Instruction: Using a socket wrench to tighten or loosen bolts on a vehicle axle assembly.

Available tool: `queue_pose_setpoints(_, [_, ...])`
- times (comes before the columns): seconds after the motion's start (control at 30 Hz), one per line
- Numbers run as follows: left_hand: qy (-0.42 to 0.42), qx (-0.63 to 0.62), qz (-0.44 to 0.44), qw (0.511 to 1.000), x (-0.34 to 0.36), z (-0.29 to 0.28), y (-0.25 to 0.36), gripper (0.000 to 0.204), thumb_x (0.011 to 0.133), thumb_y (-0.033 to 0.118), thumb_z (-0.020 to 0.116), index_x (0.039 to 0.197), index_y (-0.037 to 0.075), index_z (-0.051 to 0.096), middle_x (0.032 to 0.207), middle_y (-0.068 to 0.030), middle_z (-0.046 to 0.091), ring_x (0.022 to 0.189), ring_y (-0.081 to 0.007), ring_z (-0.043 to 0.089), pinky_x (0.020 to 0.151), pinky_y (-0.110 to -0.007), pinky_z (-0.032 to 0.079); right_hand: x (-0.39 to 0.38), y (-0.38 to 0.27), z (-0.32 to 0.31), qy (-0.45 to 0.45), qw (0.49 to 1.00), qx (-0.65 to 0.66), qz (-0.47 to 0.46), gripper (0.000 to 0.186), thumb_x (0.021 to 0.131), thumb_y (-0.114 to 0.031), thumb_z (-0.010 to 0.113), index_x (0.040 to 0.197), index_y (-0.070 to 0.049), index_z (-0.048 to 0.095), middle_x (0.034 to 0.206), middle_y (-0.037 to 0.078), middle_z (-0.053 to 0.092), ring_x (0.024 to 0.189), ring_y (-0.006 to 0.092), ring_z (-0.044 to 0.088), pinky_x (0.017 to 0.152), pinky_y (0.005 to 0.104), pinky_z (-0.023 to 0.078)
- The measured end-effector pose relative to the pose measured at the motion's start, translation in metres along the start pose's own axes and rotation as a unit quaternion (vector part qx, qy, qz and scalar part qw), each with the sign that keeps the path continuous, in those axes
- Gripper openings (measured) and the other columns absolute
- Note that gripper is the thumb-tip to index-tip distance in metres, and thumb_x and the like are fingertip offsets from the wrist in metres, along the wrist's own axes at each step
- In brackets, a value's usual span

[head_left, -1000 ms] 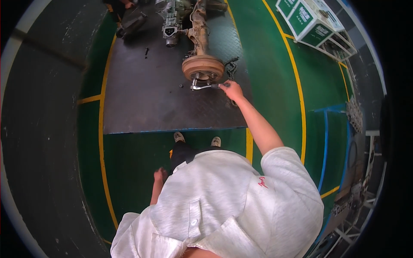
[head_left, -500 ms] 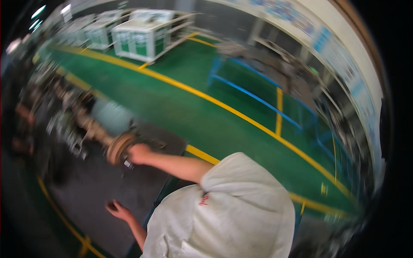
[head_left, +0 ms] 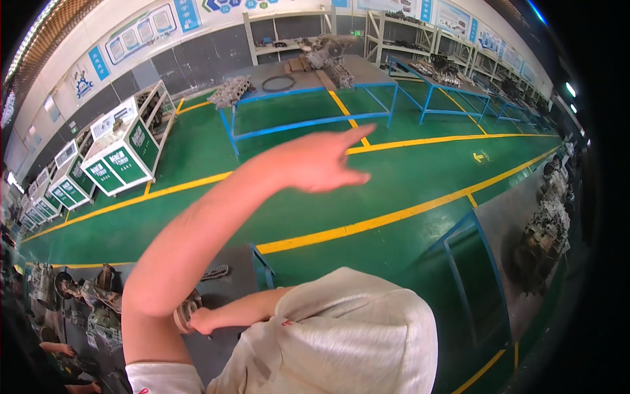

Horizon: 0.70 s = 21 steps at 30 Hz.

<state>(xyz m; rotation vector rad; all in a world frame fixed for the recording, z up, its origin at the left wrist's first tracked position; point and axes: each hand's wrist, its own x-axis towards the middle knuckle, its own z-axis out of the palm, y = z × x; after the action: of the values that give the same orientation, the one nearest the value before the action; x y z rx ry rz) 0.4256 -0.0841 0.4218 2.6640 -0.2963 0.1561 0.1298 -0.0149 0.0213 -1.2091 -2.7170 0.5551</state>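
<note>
My left hand (head_left: 318, 161) is raised in front of me with the forearm bent across the view. Its index finger and thumb stretch out to the right, and it holds nothing. Below it, my right hand (head_left: 202, 320) is closed at the edge of a round brown metal flange (head_left: 186, 316), at the end of a rusty axle-like part. My left forearm hides much of that part. It lies on a dark-topped workbench (head_left: 239, 269), where a short dark chain-like piece (head_left: 215, 272) also lies. Grey metal castings (head_left: 104, 327) are left of my arm.
Another person's hand (head_left: 59, 348) works at the lower left. Blue-framed tables (head_left: 308, 123) with engine parts (head_left: 328, 52) stand across the green floor (head_left: 315, 217). Green-and-white cabinets (head_left: 121, 154) line the left. Another blue-framed bench (head_left: 482, 230) with machine parts (head_left: 545, 230) is right.
The view has swung and levelled. My left hand has risen from over the workbench to point across the room. My right hand stays at the brown flange.
</note>
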Motion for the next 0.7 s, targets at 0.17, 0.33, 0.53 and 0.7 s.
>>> queue_pose_setpoints(0.17, [0.064,0.009,0.034,0.997,-0.013,-0.012,0.002,0.069,0.086,0.029,0.061,0.145,0.011,0.03,0.059,-0.0084,0.054,0.053,-0.0233,0.052,0.055,-0.037,0.042,0.017,0.004,0.018,0.008,0.999,0.053,0.009,0.039,0.077,-0.015,0.057,0.115,-0.013,0.06,0.11,0.02,0.061,0.1,0.0326,0.062,0.079,0.0423,0.051])
queue_pose_setpoints(0.33, [0.178,0.028,-0.148,0.972,-0.157,0.018,-0.041,0.059,0.085,0.025,0.062,0.138,0.011,0.04,0.061,-0.0125,0.055,0.056,-0.0323,0.054,0.055,-0.04,0.043,0.029,0.017,0.043,0.115,0.98,0.159,-0.03,0.038,0.084,-0.024,0.054,0.119,-0.01,0.058,0.123,0.02,0.057,0.109,0.033,0.058,0.087,0.0435,0.047])
queue_pose_setpoints(0.53, [0.396,0.254,-0.547,0.692,-0.446,0.236,-0.081,0.048,0.08,0.02,0.061,0.123,0.005,0.047,0.1,-0.0177,0.062,0.092,-0.0353,0.061,0.077,-0.046,0.05,0.009,0.012,0.006,-0.061,0.994,0.082,-0.037,0.039,0.09,-0.027,0.043,0.127,-0.016,0.05,0.127,0.02,0.052,0.104,0.0374,0.059,0.083,0.0486,0.047])
queue_pose_setpoints(0.7, [0.378,0.012,-0.834,0.401,-0.52,0.44,0.039,0.058,0.078,0.024,0.062,0.13,0.006,0.044,0.123,-0.0176,0.053,0.109,-0.0359,0.055,0.091,-0.044,0.048,-0.005,-0.01,-0.019,-0.053,0.996,0.025,0.07,0.038,0.087,-0.025,0.05,0.124,-0.019,0.051,0.124,0.025,0.049,0.104,0.0432,0.057,0.088,0.0486,0.048])
